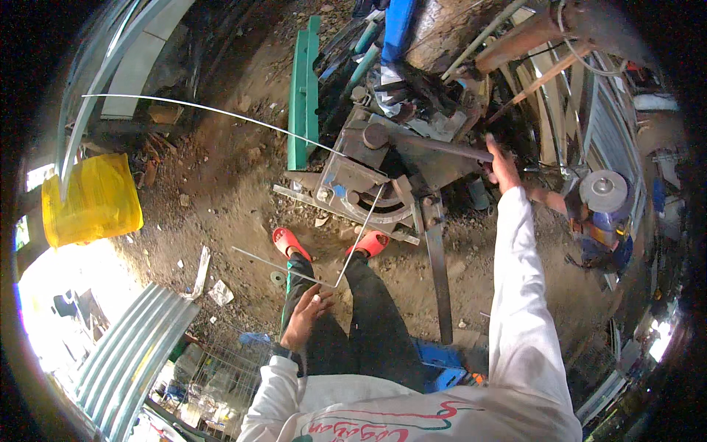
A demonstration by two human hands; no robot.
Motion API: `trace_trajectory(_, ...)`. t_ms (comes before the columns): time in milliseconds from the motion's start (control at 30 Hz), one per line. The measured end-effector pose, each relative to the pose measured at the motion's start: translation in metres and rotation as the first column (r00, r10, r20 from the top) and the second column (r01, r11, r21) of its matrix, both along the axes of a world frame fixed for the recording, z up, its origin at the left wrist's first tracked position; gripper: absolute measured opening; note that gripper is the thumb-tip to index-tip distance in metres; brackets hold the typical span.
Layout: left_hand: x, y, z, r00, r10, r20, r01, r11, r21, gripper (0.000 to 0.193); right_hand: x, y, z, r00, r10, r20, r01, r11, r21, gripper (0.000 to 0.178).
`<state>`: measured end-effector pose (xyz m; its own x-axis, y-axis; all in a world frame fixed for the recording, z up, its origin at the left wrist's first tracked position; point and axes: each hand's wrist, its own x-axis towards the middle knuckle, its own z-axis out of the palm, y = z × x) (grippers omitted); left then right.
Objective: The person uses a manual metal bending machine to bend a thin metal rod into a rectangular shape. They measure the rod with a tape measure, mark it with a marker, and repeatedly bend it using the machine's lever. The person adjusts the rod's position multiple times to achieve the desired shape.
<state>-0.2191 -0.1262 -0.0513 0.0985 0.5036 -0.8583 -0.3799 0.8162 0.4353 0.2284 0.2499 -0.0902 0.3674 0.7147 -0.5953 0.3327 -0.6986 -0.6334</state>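
My right hand (502, 168) is closed round the end of a long metal lever (434, 145). That lever runs left to a round pivot on a rusty bending machine (350, 166) standing on the ground. A thin metal rod (359, 239) comes from the machine's curved part and turns sharply at a corner in front of my legs. A long white rod length (213, 107) stretches from the machine to the far left; whether both are one piece I cannot tell. Just below the rod's corner, my left hand (305, 318) has its fingers loosely apart, their tips close to the rod.
A green metal channel (300, 103) lies left of the machine. A yellow container (92, 199) and corrugated sheeting (136, 357) are at the left. A flat metal bar (440, 280) extends toward me beside my right leg. A round-topped machine (604, 191) stands at the right.
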Motion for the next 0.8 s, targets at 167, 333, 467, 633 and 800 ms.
trace_trajectory(167,0.030,-0.009,-0.007,0.986,0.167,-0.028,-0.166,0.986,0.030,0.050,-0.006,0.031,0.022,0.951,0.302,-0.068,-0.309,0.934,-0.178,0.045)
trace_trajectory(333,0.036,0.000,-0.010,0.982,0.181,-0.053,-0.183,0.983,-0.027,0.046,0.022,0.024,0.006,0.722,0.476,-0.503,-0.389,0.880,0.274,0.035)
trace_trajectory(467,0.033,0.003,-0.014,0.964,0.263,-0.022,-0.264,0.964,-0.036,0.045,0.016,0.021,0.006,0.736,0.355,-0.577,-0.252,0.934,0.253,0.034)
trace_trajectory(633,0.029,0.001,-0.017,0.975,0.212,-0.063,-0.214,0.977,-0.022,0.044,0.010,0.022,0.003,0.846,0.379,-0.375,-0.339,0.925,0.171,0.042)
trace_trajectory(800,0.022,0.000,-0.019,0.989,0.078,-0.123,-0.079,0.997,-0.002,0.043,0.000,0.038,0.009,0.956,0.257,0.139,-0.225,0.951,-0.213,0.057)
